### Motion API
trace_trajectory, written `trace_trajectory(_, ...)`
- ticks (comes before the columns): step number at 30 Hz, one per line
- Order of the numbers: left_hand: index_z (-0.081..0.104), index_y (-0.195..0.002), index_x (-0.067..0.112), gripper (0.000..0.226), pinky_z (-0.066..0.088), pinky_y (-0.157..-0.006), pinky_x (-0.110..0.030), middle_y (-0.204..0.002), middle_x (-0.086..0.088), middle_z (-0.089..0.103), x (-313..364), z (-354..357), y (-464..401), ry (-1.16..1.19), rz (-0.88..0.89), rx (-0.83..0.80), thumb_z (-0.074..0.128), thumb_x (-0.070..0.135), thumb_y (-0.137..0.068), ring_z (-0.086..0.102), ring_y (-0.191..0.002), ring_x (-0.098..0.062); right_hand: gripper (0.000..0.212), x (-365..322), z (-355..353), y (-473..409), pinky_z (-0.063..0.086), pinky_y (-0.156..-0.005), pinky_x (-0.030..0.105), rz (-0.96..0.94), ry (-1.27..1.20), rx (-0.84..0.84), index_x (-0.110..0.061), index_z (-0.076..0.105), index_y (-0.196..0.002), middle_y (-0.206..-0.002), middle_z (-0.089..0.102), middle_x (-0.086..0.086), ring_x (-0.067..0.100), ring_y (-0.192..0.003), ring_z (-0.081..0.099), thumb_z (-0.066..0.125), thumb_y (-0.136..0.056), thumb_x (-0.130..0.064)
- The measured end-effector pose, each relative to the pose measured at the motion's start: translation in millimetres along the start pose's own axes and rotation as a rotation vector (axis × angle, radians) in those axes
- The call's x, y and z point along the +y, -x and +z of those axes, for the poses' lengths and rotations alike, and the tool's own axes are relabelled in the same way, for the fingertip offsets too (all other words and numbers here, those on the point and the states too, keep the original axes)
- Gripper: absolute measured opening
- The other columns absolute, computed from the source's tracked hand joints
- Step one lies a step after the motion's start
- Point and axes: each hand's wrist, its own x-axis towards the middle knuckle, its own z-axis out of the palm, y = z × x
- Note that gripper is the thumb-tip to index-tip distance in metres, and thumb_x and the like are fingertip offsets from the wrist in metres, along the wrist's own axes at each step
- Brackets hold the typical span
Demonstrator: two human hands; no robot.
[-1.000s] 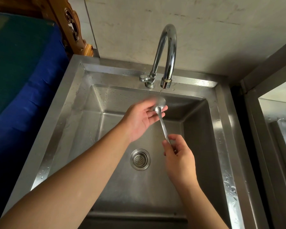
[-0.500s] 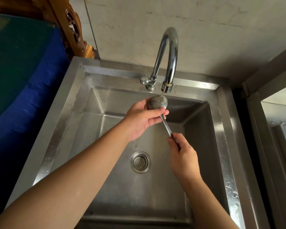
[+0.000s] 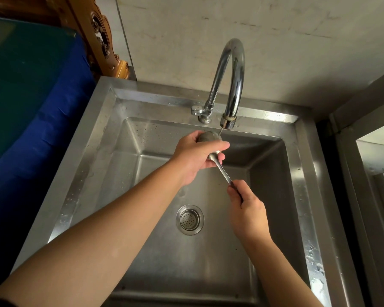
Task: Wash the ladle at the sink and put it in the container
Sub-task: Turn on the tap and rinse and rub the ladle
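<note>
Nearest you, your two bare forearms reached out over the one steel sink (image 3: 87,156). Your right hand (image 3: 247,214) was clenched around the end of the ladle (image 3: 223,171) handle, thumb on top, above the basin floor and just right of the single round drain (image 3: 189,219). The handle ran up and left from that fist to your left hand (image 3: 195,157), whose fingers wrapped the ladle's bowl, thumb pressed across it, so only the top of the bowl and the neck showed. There was one ladle, held in the air over the basin, its bowl directly under the spout of the one curved tap (image 3: 232,80). A thin thread of water fell from the spout onto the bowl. Beyond stood the pale wall (image 3: 275,52); at far left, a blue cloth (image 3: 42,120).
</note>
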Motion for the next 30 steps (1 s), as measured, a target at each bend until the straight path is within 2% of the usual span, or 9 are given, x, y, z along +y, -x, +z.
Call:
trace_trajectory(5, 0.067, -0.082, 0.018, 0.024, 0.056, -0.053, -0.029, -0.065, 0.000, 0.070, 7.5, 8.0, -2.2, -0.014, -0.032, 0.072, 0.087, 0.024, -0.071, 0.065, -0.049, -0.022, 0.014, 1.5, 2.7, 1.9, 0.037, -0.052, 0.035, -0.001, -0.046, 0.005, -0.025, 0.054, -0.088, -0.058, 0.050, -0.006, 0.015, -0.055, 0.040, 0.050, -0.102, -0.024)
trace_trajectory(10, 0.065, -0.088, 0.013, 0.023, 0.052, -0.045, -0.029, -0.070, -0.005, 0.065, 14.3, 16.4, -0.8, 0.008, -0.082, 0.180, 0.060, 0.035, -0.092, 0.058, -0.039, -0.021, 0.016, 4.7, 3.8, 5.0, 0.035, -0.052, 0.033, -0.017, -0.137, -0.037, -0.022, 0.053, -0.087, -0.057, 0.044, -0.009, 0.009, -0.054, 0.035, 0.051, -0.102, -0.025)
trace_trajectory(14, 0.061, -0.100, 0.006, 0.028, 0.054, -0.047, -0.032, -0.073, -0.011, 0.071, 14.5, 14.9, 3.3, 0.039, -0.094, 0.079, 0.052, 0.033, -0.101, 0.064, -0.045, -0.025, 0.024, 6.2, 2.2, 9.9, 0.032, -0.054, 0.022, -0.014, -0.275, -0.108, -0.019, 0.050, -0.080, -0.060, 0.039, -0.015, 0.005, -0.059, 0.032, 0.050, -0.103, -0.023)
trace_trajectory(16, 0.059, -0.104, 0.002, 0.031, 0.057, -0.052, -0.036, -0.071, -0.012, 0.074, 14.6, 12.7, 7.1, 0.116, -0.090, 0.000, 0.050, 0.031, -0.104, 0.069, -0.054, -0.030, 0.026, 6.0, 1.6, 11.4, 0.032, -0.054, 0.016, -0.015, -0.344, -0.127, -0.016, 0.049, -0.078, -0.061, 0.039, -0.016, 0.003, -0.059, 0.032, 0.050, -0.104, -0.019)
trace_trajectory(18, 0.061, -0.107, -0.002, 0.036, 0.061, -0.062, -0.041, -0.081, -0.017, 0.076, 13.5, 10.2, 10.9, 0.199, -0.091, -0.088, 0.050, 0.032, -0.104, 0.074, -0.069, -0.037, 0.025, 5.5, 1.4, 11.2, 0.031, -0.052, 0.012, 0.016, -0.417, -0.156, -0.013, 0.051, -0.079, -0.058, 0.038, -0.017, 0.003, -0.056, 0.031, 0.049, -0.104, -0.015)
trace_trajectory(21, 0.063, -0.115, -0.007, 0.040, 0.061, -0.082, -0.046, -0.100, -0.023, 0.072, 9.7, 3.9, 16.3, 0.259, -0.072, -0.217, 0.049, 0.029, -0.104, 0.072, -0.094, -0.043, 0.024, 3.9, 1.2, 10.1, 0.028, -0.047, 0.015, 0.095, -0.533, -0.211, -0.013, 0.053, -0.081, -0.054, 0.035, -0.015, 0.006, -0.050, 0.027, 0.048, -0.104, -0.018)
trace_trajectory(23, 0.056, -0.126, -0.012, 0.041, 0.059, -0.089, -0.047, -0.108, -0.024, 0.070, 7.6, -1.5, 19.7, 0.266, -0.037, -0.287, 0.052, 0.022, -0.102, 0.070, -0.103, -0.044, 0.024, 1.5, 1.3, 10.6, 0.023, -0.043, 0.020, 0.142, -0.610, -0.259, -0.017, 0.055, -0.079, -0.053, 0.030, -0.009, 0.009, -0.048, 0.022, 0.048, -0.102, -0.024)
trace_trajectory(26, 0.058, -0.122, -0.009, 0.032, 0.059, -0.089, -0.043, -0.106, -0.023, 0.071, 7.3, -7.1, 23.1, 0.236, 0.008, -0.344, 0.060, 0.006, -0.093, 0.072, -0.101, -0.039, 0.021, -1.3, 2.4, 12.0, 0.019, -0.041, 0.022, 0.187, -0.700, -0.324, -0.020, 0.056, -0.079, -0.054, 0.026, -0.005, 0.011, -0.047, 0.019, 0.049, -0.097, -0.029)
trace_trajectory(30, 0.061, -0.118, -0.007, 0.037, 0.061, -0.077, -0.036, -0.095, -0.017, 0.074, 10.4, -8.2, 23.5, 0.100, 0.026, -0.277, 0.072, -0.009, -0.083, 0.074, -0.084, -0.029, 0.022, -1.2, 7.5, 14.4, 0.024, -0.045, 0.020, 0.146, -0.622, -0.311, -0.020, 0.056, -0.079, -0.054, 0.032, -0.010, 0.010, -0.049, 0.024, 0.050, -0.097, -0.030)
